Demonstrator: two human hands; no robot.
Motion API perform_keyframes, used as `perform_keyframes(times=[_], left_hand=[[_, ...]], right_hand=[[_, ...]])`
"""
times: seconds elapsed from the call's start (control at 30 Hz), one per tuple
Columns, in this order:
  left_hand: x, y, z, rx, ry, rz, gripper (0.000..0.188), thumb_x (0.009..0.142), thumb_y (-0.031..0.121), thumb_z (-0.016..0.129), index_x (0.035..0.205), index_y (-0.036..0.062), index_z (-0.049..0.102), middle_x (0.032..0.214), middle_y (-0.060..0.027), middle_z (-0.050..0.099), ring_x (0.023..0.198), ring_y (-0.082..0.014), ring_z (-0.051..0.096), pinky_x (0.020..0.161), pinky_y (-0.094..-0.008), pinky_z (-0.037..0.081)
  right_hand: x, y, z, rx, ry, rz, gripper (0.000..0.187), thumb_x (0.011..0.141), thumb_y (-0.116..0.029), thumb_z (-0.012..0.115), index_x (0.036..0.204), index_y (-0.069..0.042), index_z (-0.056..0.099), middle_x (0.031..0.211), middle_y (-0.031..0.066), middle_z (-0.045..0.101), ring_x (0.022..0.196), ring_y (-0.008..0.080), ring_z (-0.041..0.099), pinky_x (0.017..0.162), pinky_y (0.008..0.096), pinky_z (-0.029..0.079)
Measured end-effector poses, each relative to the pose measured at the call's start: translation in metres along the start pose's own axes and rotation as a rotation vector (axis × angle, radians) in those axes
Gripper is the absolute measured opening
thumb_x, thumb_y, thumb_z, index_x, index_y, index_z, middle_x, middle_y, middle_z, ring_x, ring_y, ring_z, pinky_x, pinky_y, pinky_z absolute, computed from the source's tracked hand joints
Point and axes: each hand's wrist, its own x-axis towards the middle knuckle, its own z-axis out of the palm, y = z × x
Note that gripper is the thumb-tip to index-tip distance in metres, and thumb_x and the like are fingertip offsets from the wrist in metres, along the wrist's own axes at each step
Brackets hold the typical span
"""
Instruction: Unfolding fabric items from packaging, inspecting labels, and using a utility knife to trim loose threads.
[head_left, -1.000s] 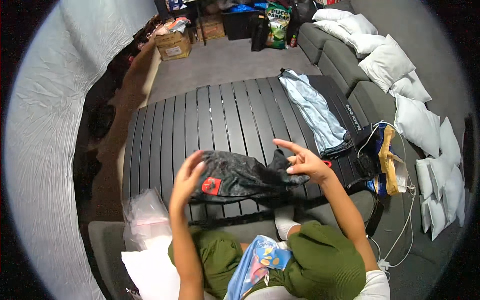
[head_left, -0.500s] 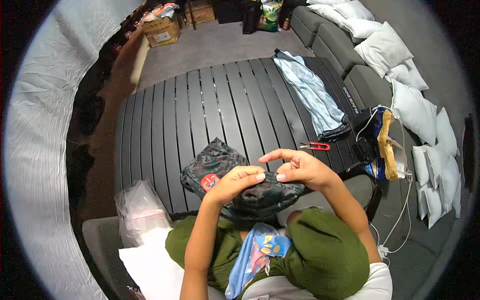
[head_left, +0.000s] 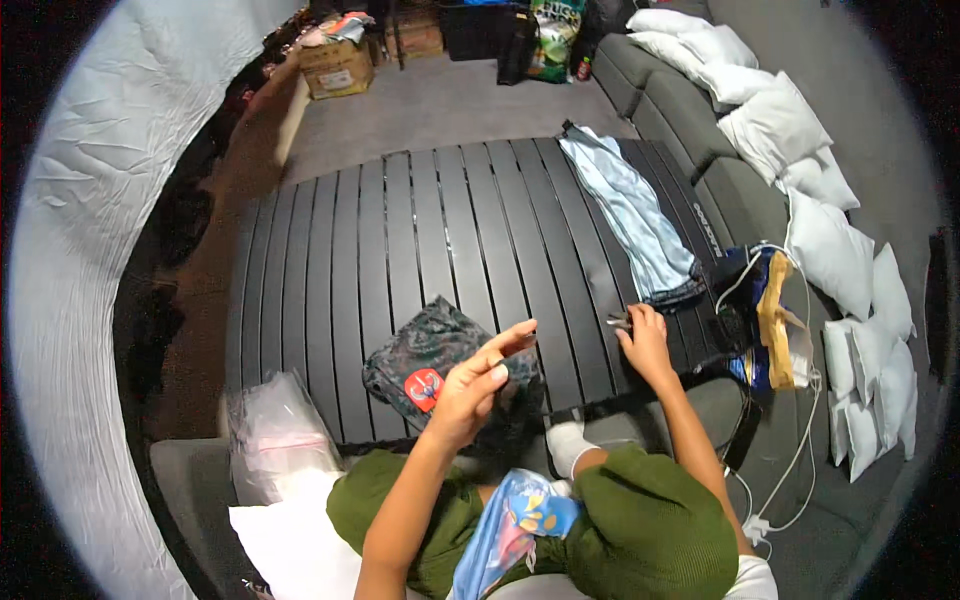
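A dark camouflage-print cloth (head_left: 415,345) with a red patch lies at the table's near edge, partly draped over it. Above it my left hand (head_left: 470,395) is raised, thumb pressed to the curled fingers and the index finger reaching forward; whatever the pinch holds is too small to make out. To the right, my right hand (head_left: 648,345) closes over the thread snips (head_left: 620,321) on the table. Only their metal tips show past the fingers. Just beyond lies a long folded light-blue cloth (head_left: 630,215) with dark ends.
The black slatted table (head_left: 455,230) fills the middle. Clear plastic bags (head_left: 285,430) lie at near left. A blue and yellow bag (head_left: 775,320) and white cables (head_left: 810,430) are on the right, beside a grey sofa (head_left: 680,120) with white pillows (head_left: 775,125). Cardboard boxes (head_left: 335,70) stand at the back.
My right hand has left the camouflage cloth and moved right, onto the thread snips. The cloth has dropped flatter onto the table edge, while my left hand stays raised above it.
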Motion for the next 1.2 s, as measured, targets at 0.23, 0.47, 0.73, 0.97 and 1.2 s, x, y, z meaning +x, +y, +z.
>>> perform_keyframes(times=[0.23,0.47,0.73,0.97,1.2], left_hand=[[-0.013,0.006,0.001,-0.071,-0.076,-0.036,0.018,0.092,0.021,0.041,0.086,0.0043,0.046,0.113,-0.0189,0.055,0.1,-0.0199,0.053,0.085,-0.0278,0.039],[-0.015,0.001,0.005,-0.048,-0.049,-0.109,0.025,0.091,0.03,0.042,0.085,0.0049,0.042,0.084,-0.0139,0.055,0.079,-0.0219,0.054,0.076,-0.033,0.043],[-0.016,-0.009,-0.008,-0.027,-0.149,0.083,0.024,0.093,0.026,0.039,0.083,0.0045,0.044,0.084,-0.0108,0.053,0.079,-0.0165,0.05,0.076,-0.0294,0.04],[-0.017,0.002,0.002,0.091,-0.141,0.009,0.028,0.093,0.031,0.039,0.08,0.0062,0.042,0.078,-0.0096,0.05,0.075,-0.015,0.047,0.071,-0.0268,0.038],[-0.018,0.001,0.002,0.191,-0.098,0.057,0.024,0.092,0.027,0.041,0.081,0.006,0.044,0.08,-0.0066,0.05,0.073,-0.0122,0.043,0.069,-0.0248,0.036]], right_hand=[[0.0,0.02,-0.002,0.062,-0.072,0.143,0.027,0.069,-0.018,0.069,0.089,-0.005,0.056,0.084,0.0073,0.054,0.081,0.0265,0.048,0.07,0.04,0.038],[0.006,-0.018,-0.021,0.637,-0.114,0.296,0.022,0.081,-0.018,0.061,0.088,0.0,0.052,0.064,0.0065,0.053,0.056,0.0172,0.052,0.054,0.0292,0.043],[0.014,-0.14,-0.094,1.444,-0.764,0.392,0.02,0.089,-0.022,0.049,0.086,-0.002,0.051,0.057,0.0025,0.052,0.041,0.0068,0.045,0.039,0.0186,0.035],[0.013,-0.182,-0.134,1.248,-1.061,0.236,0.023,0.089,-0.018,0.049,0.074,-0.001,0.052,0.054,0.0034,0.053,0.04,0.0054,0.044,0.038,0.0186,0.033],[0.007,-0.186,-0.131,1.188,-1.004,0.242,0.024,0.089,-0.023,0.051,0.075,-0.004,0.054,0.054,-0.0007,0.052,0.041,0.0043,0.044,0.039,0.0188,0.034]])
